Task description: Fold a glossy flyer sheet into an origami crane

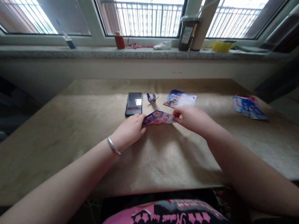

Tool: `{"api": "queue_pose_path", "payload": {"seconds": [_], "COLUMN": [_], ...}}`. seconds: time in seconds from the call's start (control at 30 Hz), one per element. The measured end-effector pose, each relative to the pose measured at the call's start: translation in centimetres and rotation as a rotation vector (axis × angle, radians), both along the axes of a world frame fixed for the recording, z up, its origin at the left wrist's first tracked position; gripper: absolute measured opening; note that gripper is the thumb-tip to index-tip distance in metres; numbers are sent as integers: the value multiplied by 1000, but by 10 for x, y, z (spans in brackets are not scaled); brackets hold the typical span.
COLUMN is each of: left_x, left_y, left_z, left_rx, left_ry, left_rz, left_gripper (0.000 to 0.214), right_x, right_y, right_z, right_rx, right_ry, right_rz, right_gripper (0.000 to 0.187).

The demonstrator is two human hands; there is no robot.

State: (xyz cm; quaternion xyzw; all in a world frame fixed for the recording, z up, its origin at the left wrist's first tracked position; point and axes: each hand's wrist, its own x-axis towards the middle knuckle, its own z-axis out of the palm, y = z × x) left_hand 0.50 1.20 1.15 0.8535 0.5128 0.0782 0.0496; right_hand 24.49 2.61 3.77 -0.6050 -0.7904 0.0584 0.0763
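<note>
A folded sheet of printed paper [158,118], blue and red with white patterns, lies on the table between my hands. My left hand [129,130], a silver bangle on its wrist, pinches the paper's left end with closed fingers. My right hand [190,119] grips its right end the same way. Just behind the paper sits a small folded paper figure [151,98] in the same print.
A dark phone [134,105] lies left of the figure. One flat printed sheet [179,99] rests behind my right hand, and a stack of sheets [249,107] sits at the table's right edge. The windowsill holds a red cup [119,40], a dark jar [187,34] and a yellow box [221,46].
</note>
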Motion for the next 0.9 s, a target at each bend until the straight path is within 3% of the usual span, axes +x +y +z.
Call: {"api": "queue_pose_path", "payload": {"seconds": [0.17, 0.33, 0.53, 0.73, 0.9], "left_x": [14, 23, 23, 16, 15], "left_y": [3, 5, 2, -2, -4], "left_z": [10, -3, -18, -14, -10], "left_rx": [139, 204, 173, 77, 17], "left_ry": [8, -44, -100, -69, -23], "left_rz": [21, -196, -369, -444, -438], "left_gripper": [18, 22, 31, 37, 42], "right_x": [-7, 6, 19, 26, 28], "right_y": [1, 5, 9, 12, 15], "right_z": [-2, -27, -43, -43, -44], "right_rx": [120, 125, 50, -43, 66], "right_ry": [45, 282, 275, 295, 216], "right_rz": [29, 78, 288, 412, 439], "right_gripper": [15, 19, 17, 18, 15]}}
